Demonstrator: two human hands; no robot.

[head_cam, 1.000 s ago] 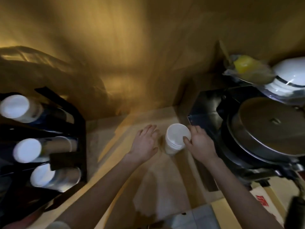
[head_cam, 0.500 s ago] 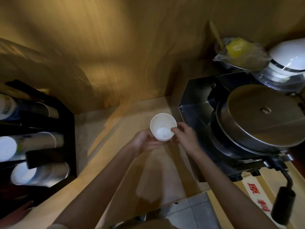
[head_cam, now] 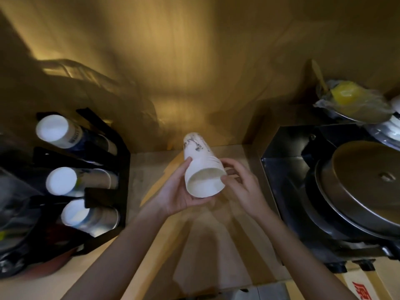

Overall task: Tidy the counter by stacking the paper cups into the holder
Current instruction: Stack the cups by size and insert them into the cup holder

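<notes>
Paper cups [head_cam: 201, 167], nested into a short stack, are held above the middle of the counter [head_cam: 216, 245], tilted so the open mouth faces the camera and the printed bottom points toward the back wall. Left hand [head_cam: 179, 191] cradles the stack from below and the side, fingers wrapped on it. Right hand [head_cam: 240, 187] grips the rim side with thumb and fingertips. At the counter's left edge stands the black holder [head_cam: 104, 152], three rows of cups lying in it.

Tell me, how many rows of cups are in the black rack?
3 in the black rack: top row, middle row, bottom row. More may be hidden.
</notes>
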